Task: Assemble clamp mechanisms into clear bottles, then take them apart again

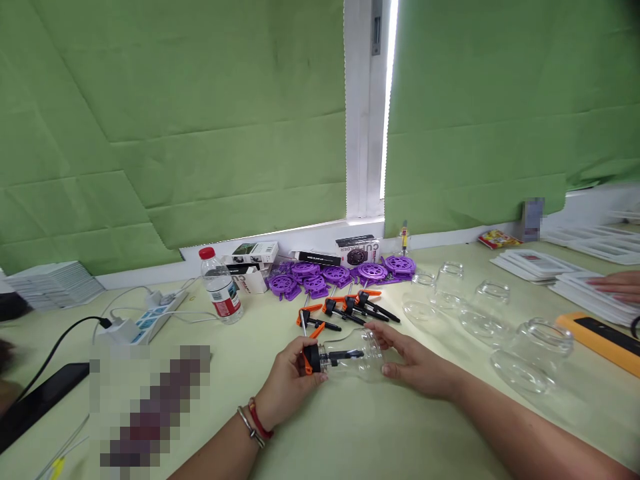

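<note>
Clear plastic jar [357, 360] lies on its side on the desk [360, 433], held between both hands just in front of the water bottle's side of the spread. One landmark serves for everything: the red-capped water bottle [220, 287]. To the right of that bottle and nearer the person, the left hand [290, 380] is closed around a black-and-orange clamp [320, 357] whose black stem already reaches into the jar's mouth, while the right hand [415, 363] cups the jar's far end with fingers curled on its wall. So one clamp looks partly seated in one jar; whether it is fully home cannot be told, since the clear wall blurs the tip.

Much appears left. Right of the bottle, a loose row of four more clamps [345, 310] lies untouched on the desk. Behind them, also right of the bottle, purple discs [335, 275] sit in a heap against small printed boxes [357, 250]. Farther right of the bottle, several empty clear jars [480, 310] lie in a line, none with a clamp in it. No finished piece is visible anywhere, so I judge this the first assembly, or an early one, with clamps, discs and jars all waiting.

Another person's hand [617, 285] rests far right of the bottle.
</note>
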`<state>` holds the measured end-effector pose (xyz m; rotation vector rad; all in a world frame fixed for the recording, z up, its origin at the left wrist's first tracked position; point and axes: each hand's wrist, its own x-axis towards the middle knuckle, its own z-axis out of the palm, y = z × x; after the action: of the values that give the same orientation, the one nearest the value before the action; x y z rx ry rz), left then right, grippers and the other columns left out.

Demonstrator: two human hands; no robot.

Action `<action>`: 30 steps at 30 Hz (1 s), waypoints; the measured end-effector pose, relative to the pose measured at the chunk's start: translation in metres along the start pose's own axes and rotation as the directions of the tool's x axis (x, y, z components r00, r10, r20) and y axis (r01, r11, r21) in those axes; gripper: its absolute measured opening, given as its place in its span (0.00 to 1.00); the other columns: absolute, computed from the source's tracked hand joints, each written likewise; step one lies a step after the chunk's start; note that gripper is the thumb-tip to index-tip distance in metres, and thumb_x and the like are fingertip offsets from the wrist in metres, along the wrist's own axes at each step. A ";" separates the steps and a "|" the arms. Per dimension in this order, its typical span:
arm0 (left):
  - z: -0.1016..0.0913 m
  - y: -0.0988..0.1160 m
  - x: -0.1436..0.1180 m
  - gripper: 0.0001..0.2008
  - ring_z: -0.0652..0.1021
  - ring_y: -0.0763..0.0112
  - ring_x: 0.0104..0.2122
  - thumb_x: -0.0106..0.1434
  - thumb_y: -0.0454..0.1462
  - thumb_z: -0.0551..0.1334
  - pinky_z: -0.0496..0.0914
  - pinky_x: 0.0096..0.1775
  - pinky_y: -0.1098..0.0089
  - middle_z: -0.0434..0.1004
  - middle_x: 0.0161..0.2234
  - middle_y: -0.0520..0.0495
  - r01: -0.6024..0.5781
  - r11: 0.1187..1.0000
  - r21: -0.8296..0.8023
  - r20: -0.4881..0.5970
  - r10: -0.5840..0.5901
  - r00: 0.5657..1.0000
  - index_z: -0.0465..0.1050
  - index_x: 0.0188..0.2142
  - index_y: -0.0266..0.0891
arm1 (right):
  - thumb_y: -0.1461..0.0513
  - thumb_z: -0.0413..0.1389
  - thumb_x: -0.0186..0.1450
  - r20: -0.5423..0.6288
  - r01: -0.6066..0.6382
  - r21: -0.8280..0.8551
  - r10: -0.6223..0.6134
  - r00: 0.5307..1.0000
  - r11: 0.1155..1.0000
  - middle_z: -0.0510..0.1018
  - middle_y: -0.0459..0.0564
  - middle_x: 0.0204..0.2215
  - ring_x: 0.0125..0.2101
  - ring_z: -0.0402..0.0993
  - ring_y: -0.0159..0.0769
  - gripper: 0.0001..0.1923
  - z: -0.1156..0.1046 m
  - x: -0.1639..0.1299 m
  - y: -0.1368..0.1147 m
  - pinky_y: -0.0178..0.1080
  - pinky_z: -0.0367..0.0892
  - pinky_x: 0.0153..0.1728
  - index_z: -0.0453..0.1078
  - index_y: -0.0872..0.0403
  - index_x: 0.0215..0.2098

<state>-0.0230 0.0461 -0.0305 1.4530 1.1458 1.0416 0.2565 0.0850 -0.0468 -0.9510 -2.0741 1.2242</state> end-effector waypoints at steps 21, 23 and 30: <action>0.000 0.002 -0.001 0.23 0.68 0.73 0.31 0.46 0.39 0.71 0.66 0.35 0.72 0.68 0.31 0.52 -0.004 1.000 0.005 0.014 0.004 1.000 0.67 0.41 0.39 | 0.52 0.59 0.58 -0.020 0.031 0.068 -0.029 0.999 0.997 0.65 0.54 0.51 0.47 0.63 0.40 0.39 0.004 0.001 0.000 0.47 0.58 0.52 0.47 0.47 0.62; 0.000 0.002 -0.001 0.23 0.68 0.73 0.31 0.45 0.39 0.71 0.65 0.35 0.72 0.68 0.31 0.52 -0.002 1.000 0.004 0.014 0.002 1.000 0.67 0.40 0.39 | 0.54 0.59 0.58 -0.020 0.030 0.058 -0.029 0.999 0.998 0.64 0.54 0.51 0.47 0.63 0.40 0.39 0.003 0.001 0.002 0.47 0.58 0.53 0.46 0.48 0.62; 0.000 0.006 -0.002 0.23 0.68 0.72 0.32 0.45 0.39 0.71 0.66 0.36 0.72 0.69 0.32 0.50 -0.015 1.000 0.010 0.014 0.015 1.000 0.68 0.40 0.38 | 0.49 0.53 0.62 -0.029 0.002 -0.026 -0.003 1.000 1.000 0.65 0.55 0.50 0.46 0.63 0.42 0.33 0.000 0.001 -0.001 0.47 0.60 0.52 0.53 0.51 0.62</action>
<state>-0.0225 0.0439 -0.0245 1.4764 1.1327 1.0356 0.2558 0.0852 -0.0460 -0.9717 -2.0729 1.1778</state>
